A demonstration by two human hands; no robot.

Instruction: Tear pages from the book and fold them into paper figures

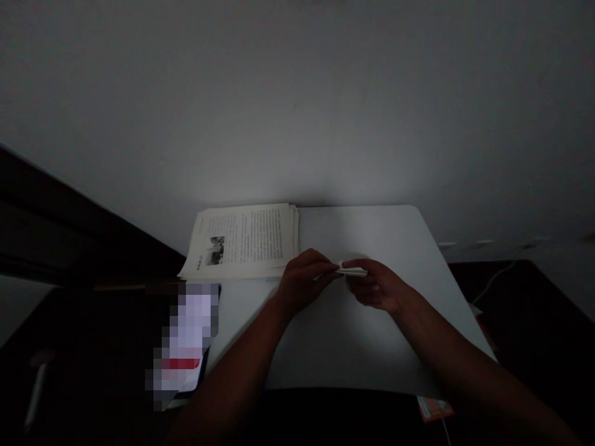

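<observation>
Between my two hands, above the middle of the white table, is a small folded piece of white paper [354,271]. My left hand [304,280] pinches its left end with thumb and fingertips. My right hand [374,285] grips the right part, thumb on top and fingers curled beneath. How the paper's folds run is too dim to make out. A stack of printed sheets [246,238] lies just beyond my left hand, with text and a dark picture on the top sheet.
The white table [381,232] stands against a pale wall [297,111]. At the left lies a lit phone or tablet [190,334], its screen blurred out. A white pen-like stick [36,396] is at the far left. A pale cable [495,279] runs at the right, and an orange-and-blue packet [434,409] shows below the front edge.
</observation>
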